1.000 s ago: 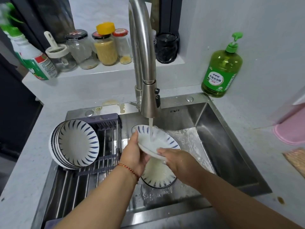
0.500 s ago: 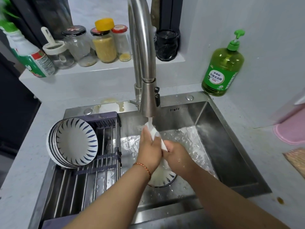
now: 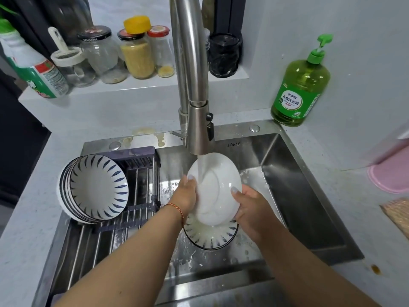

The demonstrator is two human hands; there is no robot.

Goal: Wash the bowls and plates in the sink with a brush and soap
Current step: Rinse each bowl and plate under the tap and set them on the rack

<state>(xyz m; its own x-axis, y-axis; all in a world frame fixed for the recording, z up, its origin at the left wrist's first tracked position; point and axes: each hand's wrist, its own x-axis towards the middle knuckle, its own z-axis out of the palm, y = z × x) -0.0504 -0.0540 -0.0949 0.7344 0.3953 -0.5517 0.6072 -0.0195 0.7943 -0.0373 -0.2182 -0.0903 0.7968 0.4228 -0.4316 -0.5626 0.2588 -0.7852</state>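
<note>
Ledge (image 3: pixel 141 85) behind the sink, left end: green-and-white spray bottle (image 3: pixel 33 69), then a jar with a white scoop lid (image 3: pixel 70 63), a clear jar with a black lid (image 3: pixel 101 56), a jar of yellow grains (image 3: pixel 137 56) with a yellow cap on top, a small red-lidded jar (image 3: pixel 162 52), and a black jar (image 3: pixel 224 54) at the right end.

Sink (image 3: pixel 309 196), left side: dish rack (image 3: pixel 132 191) spans the basin, with a stack of blue-striped bowls (image 3: pixel 95 187) standing on edge against its left end, insides facing right.

Faucet (image 3: pixel 192 85) comes up from the sink's back rim at centre; water runs from the spout.

Held bowl (image 3: pixel 219 187) is under the stream, over the middle of the basin, with its white underside toward the camera. Left hand (image 3: pixel 184 196) holds its left edge, fingers curled around the rim; a red bracelet (image 3: pixel 177 210) sits on that wrist. Right hand (image 3: pixel 252 209) grips the right edge, thumb pressed on the underside, the other fingers hidden behind the bowl.

Directly below, another striped bowl (image 3: pixel 210 237) sits upright on the sink floor, with suds around it.

Counter, back right corner by the sink rim: green dish soap pump bottle (image 3: pixel 298 89). Right edge: part of a pink item (image 3: pixel 391 176), cut off by the frame.
</note>
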